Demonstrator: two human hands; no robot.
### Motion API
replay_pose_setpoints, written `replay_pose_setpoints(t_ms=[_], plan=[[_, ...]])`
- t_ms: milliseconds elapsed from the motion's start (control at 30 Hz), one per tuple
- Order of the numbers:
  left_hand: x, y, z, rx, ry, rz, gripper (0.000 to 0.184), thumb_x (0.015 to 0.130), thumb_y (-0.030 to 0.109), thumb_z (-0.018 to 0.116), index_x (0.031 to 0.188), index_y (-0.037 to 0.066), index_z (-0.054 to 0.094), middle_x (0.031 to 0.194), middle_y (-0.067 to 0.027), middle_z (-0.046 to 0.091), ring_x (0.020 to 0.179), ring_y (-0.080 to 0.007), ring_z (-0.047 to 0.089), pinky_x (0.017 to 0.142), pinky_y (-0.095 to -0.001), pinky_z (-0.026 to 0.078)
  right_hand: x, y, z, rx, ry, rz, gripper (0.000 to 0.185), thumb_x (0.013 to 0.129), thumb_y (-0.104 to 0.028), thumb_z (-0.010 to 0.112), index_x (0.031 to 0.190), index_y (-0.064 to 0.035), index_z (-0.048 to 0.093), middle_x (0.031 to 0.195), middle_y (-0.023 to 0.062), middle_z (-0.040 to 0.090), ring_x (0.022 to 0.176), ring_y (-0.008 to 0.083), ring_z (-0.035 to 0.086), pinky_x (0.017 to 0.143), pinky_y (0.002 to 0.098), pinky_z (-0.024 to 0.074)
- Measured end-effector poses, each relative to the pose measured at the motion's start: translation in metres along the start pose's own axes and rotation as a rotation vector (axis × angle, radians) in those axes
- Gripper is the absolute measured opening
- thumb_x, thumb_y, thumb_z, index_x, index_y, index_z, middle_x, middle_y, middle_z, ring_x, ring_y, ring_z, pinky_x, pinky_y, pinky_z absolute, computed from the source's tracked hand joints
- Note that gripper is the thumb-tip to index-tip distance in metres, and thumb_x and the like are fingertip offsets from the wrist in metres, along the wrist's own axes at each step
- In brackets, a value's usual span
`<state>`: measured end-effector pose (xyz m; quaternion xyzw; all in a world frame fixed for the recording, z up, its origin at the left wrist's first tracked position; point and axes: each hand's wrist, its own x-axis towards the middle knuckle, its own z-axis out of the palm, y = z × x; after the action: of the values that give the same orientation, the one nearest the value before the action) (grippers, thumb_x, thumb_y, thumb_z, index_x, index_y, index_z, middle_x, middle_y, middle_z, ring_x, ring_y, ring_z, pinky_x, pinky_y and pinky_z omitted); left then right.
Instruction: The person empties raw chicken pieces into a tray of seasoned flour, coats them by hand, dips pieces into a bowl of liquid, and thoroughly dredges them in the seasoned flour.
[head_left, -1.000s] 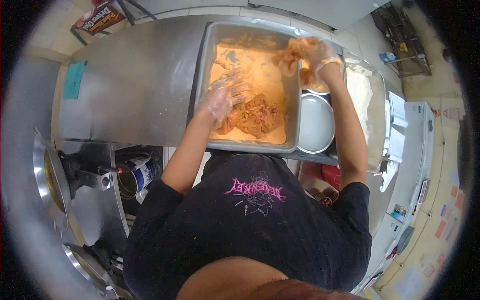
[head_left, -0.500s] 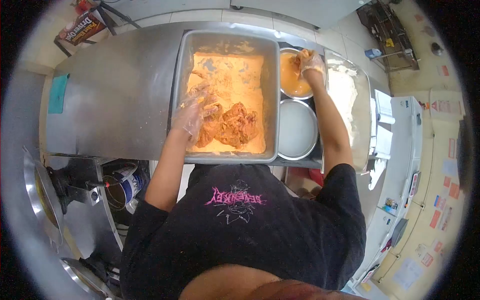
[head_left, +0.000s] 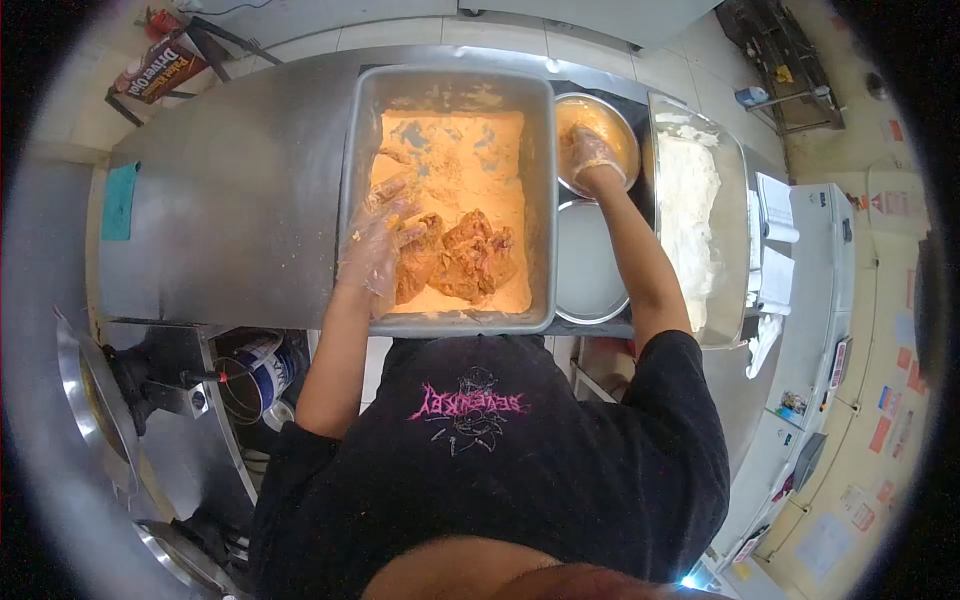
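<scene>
My left hand [head_left: 375, 235], in a clear plastic glove with orange flour on it, is over the left side of a large grey tub [head_left: 547, 220]. Its fingers are apart and hold nothing, close beside the coated chicken pieces [head_left: 475, 257] lying on the orange flour [head_left: 460, 145]. My right hand [head_left: 592, 152], gloved too, reaches down into a round metal bowl [head_left: 634, 140] of orange liquid. Its fingers look bent together; whatever they hold is hidden in the bowl.
Nearer my body, a second round metal pan [head_left: 590, 265] holds pale liquid. To the right stands a clear tray [head_left: 735, 210] with white flour [head_left: 688, 200]. A teal cloth [head_left: 119, 200] lies at the counter's left end. A pot and pans are at lower left.
My right hand has lowered into the bowl with the coated chicken piece it held above the liquid; that piece is now out of sight. My left hand stays beside the chicken in the tub.
</scene>
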<state>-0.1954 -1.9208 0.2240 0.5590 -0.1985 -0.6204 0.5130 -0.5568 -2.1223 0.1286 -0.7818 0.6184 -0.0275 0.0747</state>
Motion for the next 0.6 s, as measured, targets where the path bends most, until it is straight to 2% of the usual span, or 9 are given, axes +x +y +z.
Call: replay_pose_setpoints(t_ms=[67, 133, 267, 333, 367, 433, 467, 533, 600], plan=[[0.002, -0.003, -0.004, -0.006, 0.000, 0.009, 0.038, 0.103, 0.018, 0.062, 0.139, 0.008, 0.055, 0.142, -0.0077, 0.056, 0.120, -0.0252, 0.062, 0.092, -0.0392, 0.056, 0.001, 0.001, 0.004, -0.004, 0.015, -0.036, 0.029, 0.097, -0.025, 0.054, 0.119, -0.0090, 0.063, 0.130, 0.0207, 0.064, 0.116, 0.0399, 0.065, 0.099, 0.0488, 0.0524], [0.004, -0.005, -0.008, 0.005, -0.007, -0.008, 0.039, 0.102, 0.014, 0.062, 0.139, 0.008, 0.053, 0.142, -0.0076, 0.055, 0.119, -0.0245, 0.062, 0.092, -0.0383, 0.057, 0.006, 0.001, 0.008, -0.055, -0.146, 0.045, 0.042, 0.096, -0.035, 0.057, 0.125, -0.0057, 0.065, 0.133, 0.0197, 0.064, 0.124, 0.0371, 0.061, 0.104, 0.0453, 0.0491], [0.003, -0.007, -0.016, 0.012, -0.038, 0.027, 0.039, 0.101, 0.012, 0.062, 0.139, 0.008, 0.053, 0.140, -0.0082, 0.056, 0.117, -0.0240, 0.062, 0.091, -0.0375, 0.057, 0.013, 0.008, 0.019, 0.007, -0.127, 0.033, 0.040, 0.095, -0.037, 0.058, 0.120, -0.0064, 0.070, 0.129, 0.0192, 0.067, 0.123, 0.0364, 0.063, 0.103, 0.0446, 0.0501], [0.000, -0.007, -0.018, -0.005, -0.053, 0.045, 0.039, 0.100, 0.011, 0.063, 0.138, 0.007, 0.054, 0.138, -0.0086, 0.057, 0.117, -0.0239, 0.062, 0.090, -0.0382, 0.057, 0.020, 0.012, 0.025, -0.003, -0.192, 0.150, 0.036, 0.093, -0.029, 0.063, 0.121, -0.0083, 0.070, 0.127, 0.0183, 0.069, 0.123, 0.0355, 0.063, 0.103, 0.0443, 0.0510], [0.000, -0.007, -0.017, -0.006, -0.054, 0.048, 0.039, 0.100, 0.011, 0.063, 0.138, 0.007, 0.054, 0.138, -0.0086, 0.057, 0.117, -0.0239, 0.062, 0.090, -0.0382, 0.057, 0.016, 0.004, 0.012, -0.004, -0.188, 0.149, 0.036, 0.093, -0.029, 0.063, 0.121, -0.0083, 0.070, 0.127, 0.0183, 0.069, 0.123, 0.0355, 0.063, 0.103, 0.0443, 0.0510], [-0.001, -0.005, -0.016, -0.002, -0.026, 0.023, 0.039, 0.100, 0.011, 0.064, 0.137, 0.007, 0.054, 0.136, -0.0085, 0.058, 0.116, -0.0232, 0.062, 0.090, -0.0380, 0.057, 0.009, -0.010, -0.017, -0.002, -0.222, 0.265, 0.036, 0.089, -0.018, 0.068, 0.125, -0.0128, 0.070, 0.130, 0.0164, 0.068, 0.125, 0.0346, 0.063, 0.104, 0.0438, 0.0515], [-0.001, -0.006, -0.017, -0.004, -0.026, 0.026, 0.039, 0.100, 0.011, 0.064, 0.137, 0.007, 0.054, 0.136, -0.0085, 0.058, 0.116, -0.0232, 0.062, 0.090, -0.0380, 0.057, 0.009, -0.012, -0.022, -0.004, -0.220, 0.264, 0.036, 0.089, -0.018, 0.068, 0.125, -0.0128, 0.070, 0.130, 0.0164, 0.068, 0.125, 0.0346, 0.063, 0.104, 0.0438, 0.0515], [-0.001, -0.008, -0.017, -0.013, -0.049, 0.050, 0.040, 0.099, 0.011, 0.066, 0.137, 0.007, 0.055, 0.134, -0.0079, 0.059, 0.115, -0.0229, 0.061, 0.090, -0.0382, 0.057, 0.008, -0.014, -0.027, 0.002, -0.213, 0.240, 0.042, 0.086, -0.010, 0.070, 0.128, -0.0157, 0.068, 0.132, 0.0154, 0.067, 0.123, 0.0346, 0.063, 0.104, 0.0443, 0.0521], [-0.005, -0.007, -0.017, -0.026, -0.054, 0.065, 0.041, 0.098, 0.011, 0.067, 0.137, 0.007, 0.055, 0.134, -0.0079, 0.059, 0.115, -0.0227, 0.061, 0.090, -0.0380, 0.057, 0.005, -0.008, -0.028, -0.010, -0.138, 0.249, 0.040, 0.089, -0.015, 0.069, 0.129, -0.0157, 0.067, 0.130, 0.0154, 0.068, 0.122, 0.0356, 0.064, 0.102, 0.0448, 0.0525]])
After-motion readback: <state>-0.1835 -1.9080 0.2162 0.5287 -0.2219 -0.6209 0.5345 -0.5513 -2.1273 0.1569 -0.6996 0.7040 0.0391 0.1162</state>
